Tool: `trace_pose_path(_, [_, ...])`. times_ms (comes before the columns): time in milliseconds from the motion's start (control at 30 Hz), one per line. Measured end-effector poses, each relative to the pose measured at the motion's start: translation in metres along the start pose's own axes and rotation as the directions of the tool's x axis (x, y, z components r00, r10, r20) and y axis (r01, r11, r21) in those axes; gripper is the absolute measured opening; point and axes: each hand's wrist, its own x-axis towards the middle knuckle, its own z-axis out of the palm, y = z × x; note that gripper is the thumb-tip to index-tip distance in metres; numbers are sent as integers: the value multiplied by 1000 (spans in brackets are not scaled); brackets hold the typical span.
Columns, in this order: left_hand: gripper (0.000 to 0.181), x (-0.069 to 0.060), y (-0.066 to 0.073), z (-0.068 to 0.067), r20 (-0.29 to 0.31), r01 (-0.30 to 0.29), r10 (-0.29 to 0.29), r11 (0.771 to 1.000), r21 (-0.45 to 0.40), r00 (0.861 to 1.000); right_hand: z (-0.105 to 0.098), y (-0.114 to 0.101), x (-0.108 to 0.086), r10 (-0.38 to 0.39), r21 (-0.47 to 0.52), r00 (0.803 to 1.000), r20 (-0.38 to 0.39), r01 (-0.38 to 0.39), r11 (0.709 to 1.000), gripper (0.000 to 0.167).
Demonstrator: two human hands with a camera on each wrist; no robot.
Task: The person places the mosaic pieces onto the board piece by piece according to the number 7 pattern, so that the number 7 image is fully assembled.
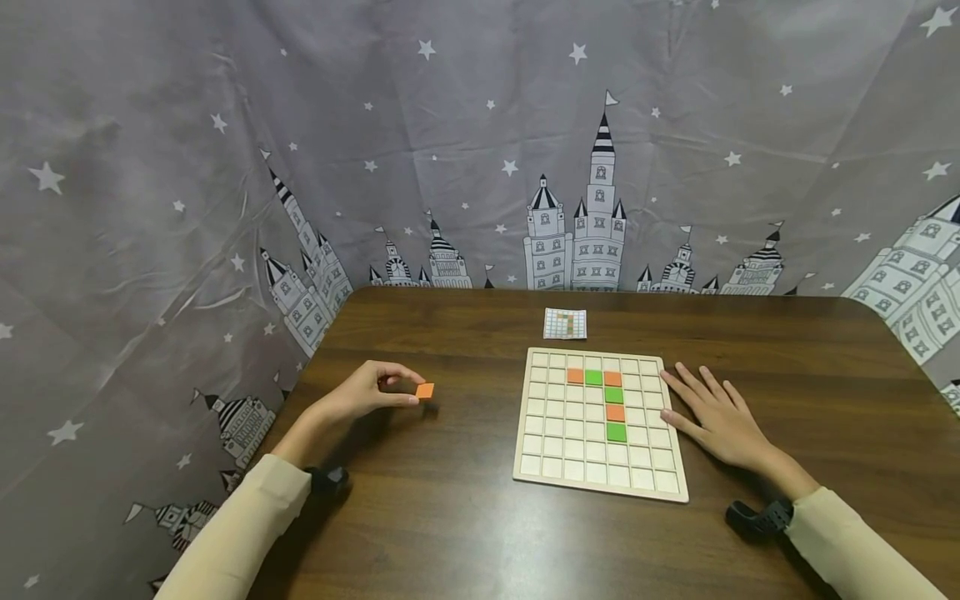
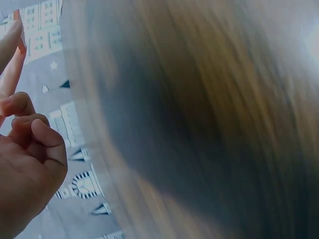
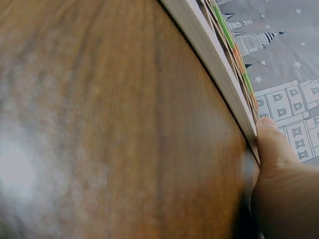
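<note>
My left hand [image 1: 365,390] pinches an orange square tile [image 1: 425,391] between thumb and forefinger, above the table left of the board. In the left wrist view the tile [image 2: 21,44] shows edge-on at the fingertips, the other fingers curled toward the palm. A pale wooden grid board [image 1: 553,445] lies on the table. Orange and green tiles [image 1: 593,377] alternate in it, along a short row and down a column. My right hand [image 1: 716,423] rests with spread fingers at the board's right edge. The right wrist view shows its thumb [image 3: 269,139] against the board's side [image 3: 219,74].
A small printed card [image 1: 566,323] with a coloured grid pattern lies just behind the board. The brown wooden table [image 1: 450,517] ends at a grey curtain [image 1: 480,125] with castles and stars. Dark bands [image 1: 327,481] circle both wrists.
</note>
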Motion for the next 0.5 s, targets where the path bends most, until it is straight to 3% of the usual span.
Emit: trace_pose_path(500, [25, 11, 36, 34, 68, -51, 50, 999, 2, 996, 1, 1, 1, 0, -4, 1000, 4, 0, 1000, 69])
